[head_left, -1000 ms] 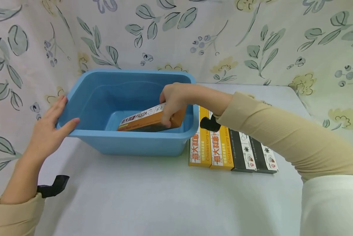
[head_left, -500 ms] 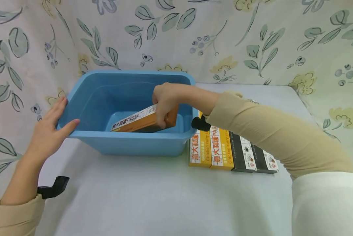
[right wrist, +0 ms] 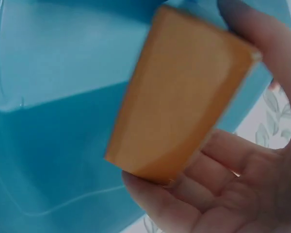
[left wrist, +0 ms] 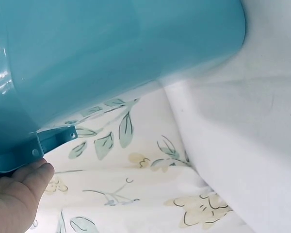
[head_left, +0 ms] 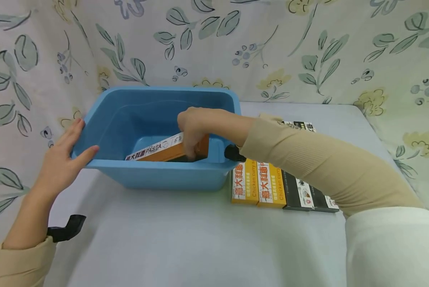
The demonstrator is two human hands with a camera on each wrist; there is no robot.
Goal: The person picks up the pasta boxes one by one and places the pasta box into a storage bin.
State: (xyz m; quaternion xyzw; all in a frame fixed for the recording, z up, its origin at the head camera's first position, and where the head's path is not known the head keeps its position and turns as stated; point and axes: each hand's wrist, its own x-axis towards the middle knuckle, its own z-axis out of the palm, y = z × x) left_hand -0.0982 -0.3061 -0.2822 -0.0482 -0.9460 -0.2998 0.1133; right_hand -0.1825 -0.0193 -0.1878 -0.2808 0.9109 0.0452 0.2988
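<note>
In the head view, my right hand [head_left: 193,129] grips the right end of an orange pasta box [head_left: 153,150] inside a blue plastic tub [head_left: 171,175]. The box slants, with its left end lower. The right wrist view shows the plain orange end of the pasta box [right wrist: 179,97] between the thumb and the fingers. My left hand [head_left: 61,157] rests on the front left corner of the tub, fingers straight along the left rim and thumb over the front rim. In the left wrist view, fingertips [left wrist: 41,172] touch the rim from outside.
Two yellow chicken curry boxes [head_left: 250,191] and two black boxes [head_left: 298,197] lie side by side right of the tub, partly under the right sleeve [head_left: 318,159]. All stand on a white table [head_left: 185,239]. A floral curtain [head_left: 214,48] hangs close behind.
My right hand has moved left and slightly down inside the tub, carrying the pasta box with it. The left hand has stayed on the rim.
</note>
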